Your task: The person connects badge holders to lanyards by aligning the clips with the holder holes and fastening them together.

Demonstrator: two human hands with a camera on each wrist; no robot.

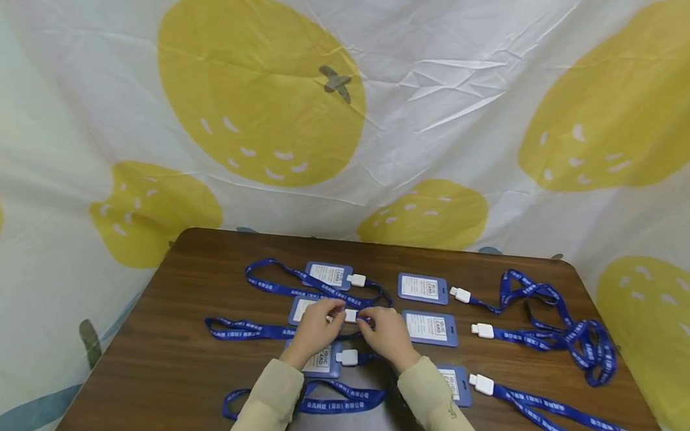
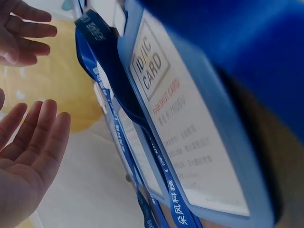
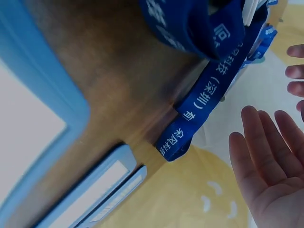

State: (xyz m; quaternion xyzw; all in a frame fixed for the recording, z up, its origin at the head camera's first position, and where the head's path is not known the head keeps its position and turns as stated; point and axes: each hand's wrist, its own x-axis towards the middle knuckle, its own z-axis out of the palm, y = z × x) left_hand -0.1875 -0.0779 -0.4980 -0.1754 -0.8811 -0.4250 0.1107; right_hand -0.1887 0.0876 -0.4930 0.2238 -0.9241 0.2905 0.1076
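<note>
My left hand (image 1: 320, 325) is over the middle badge holder (image 1: 300, 309) of the left column, covering part of its blue frame and white card. My right hand (image 1: 387, 331) faces it from the other side. Between the two sets of fingertips lies a white clip (image 1: 350, 315) on a blue lanyard (image 1: 245, 331). Both wrist views show relaxed, extended fingers with nothing gripped: the left hand (image 2: 33, 156) beside the hanging straps, the right hand (image 3: 270, 166) with its palm showing. The lower badge holder (image 1: 320, 362) and its clip (image 1: 347, 357) lie just below the hands.
Another badge holder (image 1: 328, 274) lies at the back left, a strap across it. On the right, badge holders (image 1: 423, 288) lie apart from their white clips (image 1: 483, 330) and blue lanyards (image 1: 584, 345). The brown table (image 1: 162, 342) ends at a patterned cloth (image 1: 298, 219).
</note>
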